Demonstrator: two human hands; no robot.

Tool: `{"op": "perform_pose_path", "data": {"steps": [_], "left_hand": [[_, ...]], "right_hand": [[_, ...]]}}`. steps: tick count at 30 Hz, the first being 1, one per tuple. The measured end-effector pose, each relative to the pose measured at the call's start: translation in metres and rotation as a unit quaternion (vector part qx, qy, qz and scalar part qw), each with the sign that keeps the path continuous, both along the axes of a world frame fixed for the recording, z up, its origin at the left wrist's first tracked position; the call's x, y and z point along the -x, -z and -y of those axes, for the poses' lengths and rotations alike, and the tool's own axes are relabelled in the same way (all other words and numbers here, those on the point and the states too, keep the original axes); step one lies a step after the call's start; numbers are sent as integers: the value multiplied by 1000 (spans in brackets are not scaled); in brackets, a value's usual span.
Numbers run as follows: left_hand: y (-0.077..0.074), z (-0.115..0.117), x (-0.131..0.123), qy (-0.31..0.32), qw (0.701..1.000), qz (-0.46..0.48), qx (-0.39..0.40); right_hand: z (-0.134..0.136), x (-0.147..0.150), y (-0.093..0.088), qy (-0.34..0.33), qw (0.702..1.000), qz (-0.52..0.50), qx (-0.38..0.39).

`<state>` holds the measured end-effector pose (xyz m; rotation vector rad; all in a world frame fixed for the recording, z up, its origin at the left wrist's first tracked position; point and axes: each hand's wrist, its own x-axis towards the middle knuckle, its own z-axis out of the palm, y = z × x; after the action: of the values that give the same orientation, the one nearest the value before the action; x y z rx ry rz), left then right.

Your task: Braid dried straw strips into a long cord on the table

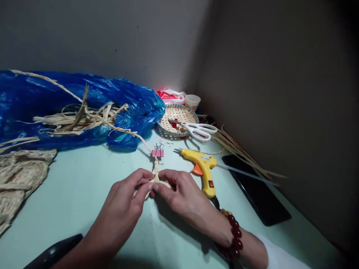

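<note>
My left hand [127,201] and my right hand [179,194] meet at the middle of the pale green table [84,186], fingers pinched on a thin plaited straw strip [156,175]. The strip runs up from my fingertips to a pink binder clip [158,152] clamped on it, then on toward loose straw [81,121] lying on a blue plastic bag [56,104]. A dark red bead bracelet [234,235] sits on my right wrist.
A yellow glue gun [203,170] lies just right of my right hand. White-handled scissors [198,130] rest across a small woven basket [176,121]. A black phone [256,192] and straw stalks [241,153] lie by the right wall. Woven straw matting [19,179] lies at the left.
</note>
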<state>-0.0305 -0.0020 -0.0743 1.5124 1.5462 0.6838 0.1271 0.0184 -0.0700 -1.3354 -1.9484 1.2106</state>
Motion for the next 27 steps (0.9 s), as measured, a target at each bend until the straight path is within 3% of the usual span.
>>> {"op": "perform_pose_path", "data": {"steps": [5,10,17,20,23,25,27], "left_hand": [[-5,2,-2,7,997,-67,-44],[1,7,-4,31,983,-146,-108],[-4,10,4,79,914,-262,-301],[-10,17,-1,73,929,-230,-281],[-6,25,-9,70,941,-198,-264],[1,28,-12,87,920,-218,-313],[11,30,-12,111,879,-280,-369]], "right_hand": [[0,0,0,11,998,-40,38],[4,4,9,57,989,-123,55],[9,7,13,104,992,-56,-35],[11,7,15,90,994,-29,-63],[10,4,13,64,996,-42,-49],[8,1,11,39,997,-63,-24],[6,-2,8,12,996,-84,2]]}}
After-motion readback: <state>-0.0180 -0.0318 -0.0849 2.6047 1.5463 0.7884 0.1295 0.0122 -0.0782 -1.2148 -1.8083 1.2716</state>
